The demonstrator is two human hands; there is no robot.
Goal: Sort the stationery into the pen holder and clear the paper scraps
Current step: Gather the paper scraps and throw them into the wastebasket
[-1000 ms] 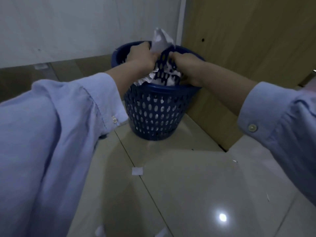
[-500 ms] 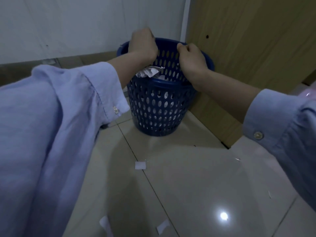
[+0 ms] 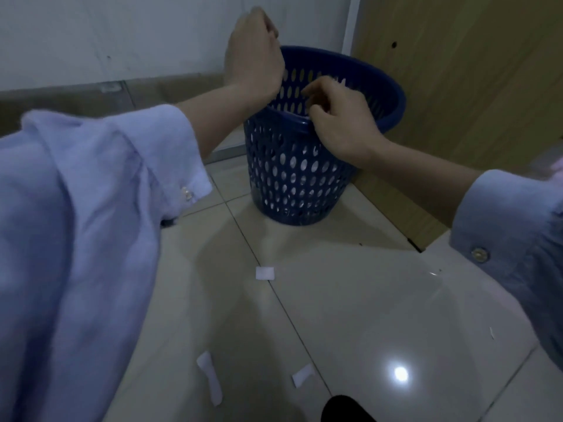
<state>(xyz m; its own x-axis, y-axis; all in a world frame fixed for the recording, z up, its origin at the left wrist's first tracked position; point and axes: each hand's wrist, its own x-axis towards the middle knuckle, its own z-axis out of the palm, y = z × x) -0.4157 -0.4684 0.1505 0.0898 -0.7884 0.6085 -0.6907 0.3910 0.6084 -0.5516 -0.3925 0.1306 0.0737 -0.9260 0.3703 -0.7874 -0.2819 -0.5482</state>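
1. Clearing scraps, I reckon. Doing it well means going low and sliding each bit off the glossy floor before pinching, then gathering the lot for one trip.
2. L hand is hovering above the blue basket rim, fingers hidden behind the knuckles. Can't tell what that grip's doing.
3. R hand is sitting over the near rim, grip loosely curled, nothing showing in it.
4. Scraps are lying well apart from both hands: square scrap in front of the basket, long strip and short piece nearer the person.

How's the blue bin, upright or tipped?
Upright: blue bin stands on its base on the floor, opening facing up.
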